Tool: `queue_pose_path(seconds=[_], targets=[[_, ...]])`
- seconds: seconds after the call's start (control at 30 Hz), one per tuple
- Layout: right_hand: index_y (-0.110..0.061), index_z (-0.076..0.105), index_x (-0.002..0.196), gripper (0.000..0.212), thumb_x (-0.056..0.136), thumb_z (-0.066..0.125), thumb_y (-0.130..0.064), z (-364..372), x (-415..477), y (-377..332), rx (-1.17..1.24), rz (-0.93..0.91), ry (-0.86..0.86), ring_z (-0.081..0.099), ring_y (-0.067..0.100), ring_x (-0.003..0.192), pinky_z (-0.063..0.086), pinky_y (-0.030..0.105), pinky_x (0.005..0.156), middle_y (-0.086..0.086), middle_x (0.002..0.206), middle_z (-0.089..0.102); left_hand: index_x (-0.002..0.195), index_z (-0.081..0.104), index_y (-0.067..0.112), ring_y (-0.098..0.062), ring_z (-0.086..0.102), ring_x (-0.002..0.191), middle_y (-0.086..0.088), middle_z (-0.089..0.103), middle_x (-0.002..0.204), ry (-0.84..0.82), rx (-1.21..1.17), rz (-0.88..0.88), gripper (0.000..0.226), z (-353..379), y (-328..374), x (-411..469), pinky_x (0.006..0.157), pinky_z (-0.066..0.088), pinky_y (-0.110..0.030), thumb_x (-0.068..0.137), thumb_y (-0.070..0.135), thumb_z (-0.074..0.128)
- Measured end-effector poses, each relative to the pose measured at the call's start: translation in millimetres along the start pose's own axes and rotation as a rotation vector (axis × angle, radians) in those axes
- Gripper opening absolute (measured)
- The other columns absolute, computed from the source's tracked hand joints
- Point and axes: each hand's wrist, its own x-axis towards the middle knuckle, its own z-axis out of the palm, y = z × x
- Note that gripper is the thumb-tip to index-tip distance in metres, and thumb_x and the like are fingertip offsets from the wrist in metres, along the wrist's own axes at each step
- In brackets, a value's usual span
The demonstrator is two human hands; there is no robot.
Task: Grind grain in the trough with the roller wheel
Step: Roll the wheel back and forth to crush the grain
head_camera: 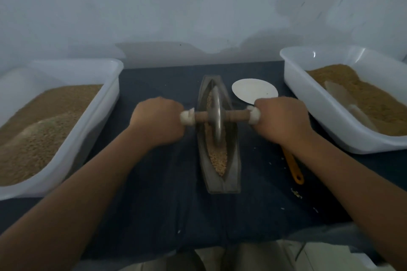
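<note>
A narrow, boat-shaped dark stone trough (218, 138) lay lengthwise on a dark blue cloth (154, 193) with pale tan grain (219, 158) along its groove, and a thin grey metal roller wheel (216, 114) on a brown wooden axle (236, 114) stood upright in the groove near the trough's middle. The left hand (157, 121) and the right hand (284, 120) each curled tightly around a white-wrapped end of the axle, one either side of the trough. A round white plate (254, 91) sat just right of the trough's far end, an orange-handled tool (294, 169) lay partly under the right forearm, and two white plastic tubs (97, 103) (308, 103) of brown grain flanked the cloth.
</note>
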Motion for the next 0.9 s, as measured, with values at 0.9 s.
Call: queue_pose_path(seconds=[0.9], targets=[[-0.027, 0.048, 0.066, 0.036, 0.096, 0.057, -0.045, 17, 31, 1, -0.043, 0.003, 0.123, 0.044, 0.015, 0.046, 0.042, 0.028, 0.048, -0.009, 0.055, 0.045, 0.066, 0.055, 0.026, -0.02, 0.058, 0.062, 0.008, 0.057, 0.067, 0.05, -0.068, -0.089, 0.023, 13, -2, 29, 0.056, 0.041, -0.03, 0.078, 0.046, 0.057]])
